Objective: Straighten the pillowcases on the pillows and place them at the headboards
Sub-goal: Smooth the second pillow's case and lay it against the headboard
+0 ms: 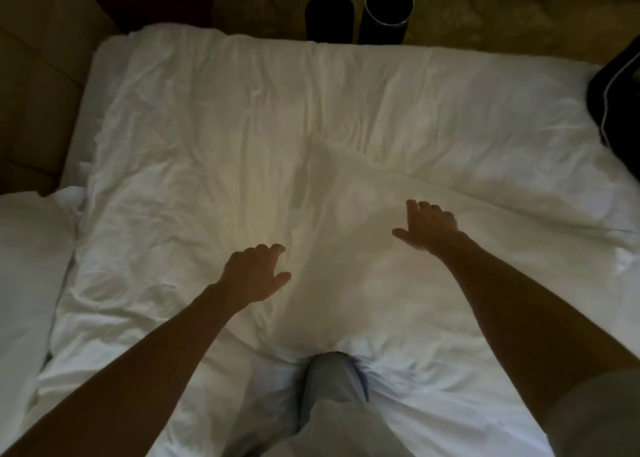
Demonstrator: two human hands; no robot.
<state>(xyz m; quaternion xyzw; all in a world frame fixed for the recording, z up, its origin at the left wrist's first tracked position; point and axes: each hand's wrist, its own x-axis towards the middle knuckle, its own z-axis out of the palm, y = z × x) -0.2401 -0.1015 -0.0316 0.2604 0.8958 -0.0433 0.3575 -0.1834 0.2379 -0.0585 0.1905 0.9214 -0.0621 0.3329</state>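
A white pillow in a wrinkled pillowcase lies on the white bed, its corner pointing away from me. My left hand hovers over the pillow's left edge, fingers curled and apart, holding nothing. My right hand is spread palm down on or just above the pillow's upper part. A second white pillow lies at the left edge of the view, beside the brown padded headboard. My knee presses into the bedding at the bottom.
Two dark cylinders stand on the patterned carpet beyond the far side of the bed. A black bag rests at the bed's right edge. The room is dim.
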